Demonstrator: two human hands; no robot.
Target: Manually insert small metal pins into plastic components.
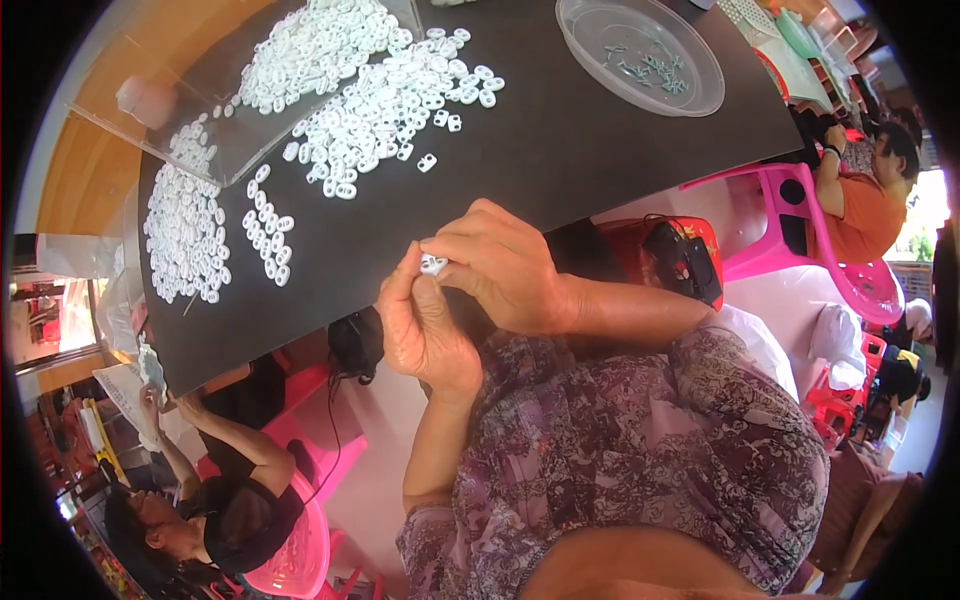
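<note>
A small white oval plastic piece with two holes (432, 264) is held just off the near edge of the dark table. My left hand (432, 335) pinches it between thumb and fingers from the left. From the right, the closed fingers of my right hand (510, 268) meet on the same piece and hide part of it. Ahead of my hands, a heap of similar white pieces (375, 122) covers the table, with a few loose ones at its near side. Another small cluster of white pieces (268, 232) lies to the left.
The dark table (520, 130) bears a round clear dish (572, 50) with small screws (655, 75) at the far right. Clear plastic panels (245, 165) stand among more white heaps (185, 235). One person (230, 510) sits at left, another (868, 215) at right near a pink chair (775, 215).
</note>
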